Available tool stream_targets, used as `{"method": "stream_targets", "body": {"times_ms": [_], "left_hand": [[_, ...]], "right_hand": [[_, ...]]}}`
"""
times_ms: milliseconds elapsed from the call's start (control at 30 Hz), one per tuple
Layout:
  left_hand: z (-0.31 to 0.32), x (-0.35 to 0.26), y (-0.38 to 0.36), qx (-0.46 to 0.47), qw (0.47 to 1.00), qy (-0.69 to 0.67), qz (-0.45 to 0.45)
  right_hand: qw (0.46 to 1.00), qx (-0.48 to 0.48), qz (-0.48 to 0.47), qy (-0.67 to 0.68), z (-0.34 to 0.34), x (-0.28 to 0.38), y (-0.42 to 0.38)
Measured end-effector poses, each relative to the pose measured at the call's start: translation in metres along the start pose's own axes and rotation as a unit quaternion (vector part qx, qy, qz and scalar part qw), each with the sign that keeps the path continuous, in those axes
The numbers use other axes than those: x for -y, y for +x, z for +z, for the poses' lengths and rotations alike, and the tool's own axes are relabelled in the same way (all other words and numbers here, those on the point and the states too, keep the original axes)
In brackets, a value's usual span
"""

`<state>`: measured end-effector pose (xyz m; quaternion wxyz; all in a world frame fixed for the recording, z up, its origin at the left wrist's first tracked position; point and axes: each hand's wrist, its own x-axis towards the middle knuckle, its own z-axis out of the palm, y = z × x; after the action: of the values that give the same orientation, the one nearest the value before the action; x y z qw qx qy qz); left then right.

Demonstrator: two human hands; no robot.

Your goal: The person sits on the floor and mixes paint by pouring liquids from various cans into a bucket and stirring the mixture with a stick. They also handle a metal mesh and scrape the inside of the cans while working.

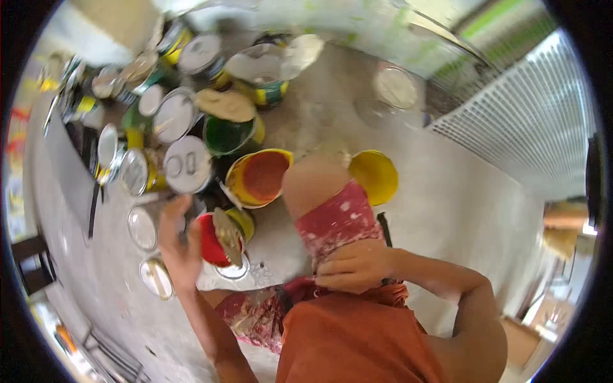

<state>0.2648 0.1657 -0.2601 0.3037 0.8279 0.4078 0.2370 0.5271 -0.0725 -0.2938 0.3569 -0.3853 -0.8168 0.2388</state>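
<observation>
My left hand is raised over the floor with its fingers and thumb apart, and I see nothing in it. Just right of it stands a can with bright red paint inside and a paint-crusted lid tilted across its mouth. A closed can is on the hand's other side. My right hand lies on the thigh of my paint-spattered red shorts, fingers stretched out. Beyond my knee are a yellow-rimmed bucket holding orange-red paint and a yellow bucket.
Many paint cans crowd the left, among them a lidded can and an open one with dark green paint. A pale round lid or bucket is near the wall. A ribbed metal panel leans at the right.
</observation>
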Motion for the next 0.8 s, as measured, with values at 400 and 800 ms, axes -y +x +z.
{"method": "stream_targets", "body": {"times_ms": [400,800], "left_hand": [[0.192,-0.011,-0.027,0.173,0.969,0.178,-0.012],[0.245,0.037,-0.094,0.151,0.961,0.231,0.020]], "right_hand": [[0.998,-0.053,-0.002,-0.021,0.003,0.079,-0.077],[0.975,-0.128,0.138,-0.115,0.024,0.142,-0.110]]}}
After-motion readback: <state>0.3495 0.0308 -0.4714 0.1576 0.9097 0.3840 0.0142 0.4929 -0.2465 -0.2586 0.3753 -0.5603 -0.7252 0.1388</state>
